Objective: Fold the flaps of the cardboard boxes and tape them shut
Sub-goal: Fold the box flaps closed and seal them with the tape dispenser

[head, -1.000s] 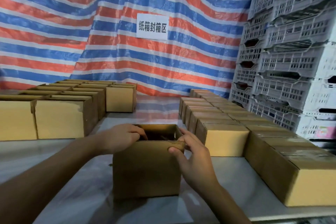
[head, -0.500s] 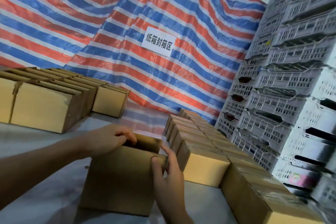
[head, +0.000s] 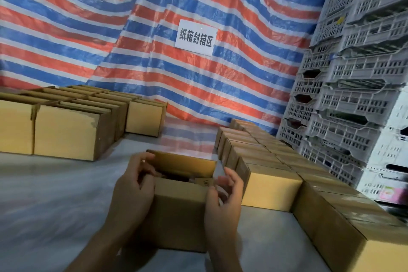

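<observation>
- A striped tarp [head: 88, 28] hangs behind, with white crates [head: 353, 95] stacked on the right.
- Closed boxes [head: 271, 183] stand in rows on the grey table [head: 55, 205].
- The open box [head: 181, 212] sits at the table's near edge.
- The left hand [head: 134, 185] curls over its left rim, and the right hand [head: 225, 201] clasps its right edge.

The left forearm [head: 99, 245] and right forearm [head: 223, 249] rise bare from the lower edge, converging. The left hand [head: 134, 185] turns palm-in, its fingers curled over the left edge of the cardboard box [head: 181, 212]. The right hand [head: 224, 201] is cupped opposite, fingers hooked and thumb up; whether it holds anything is unclear.
</observation>
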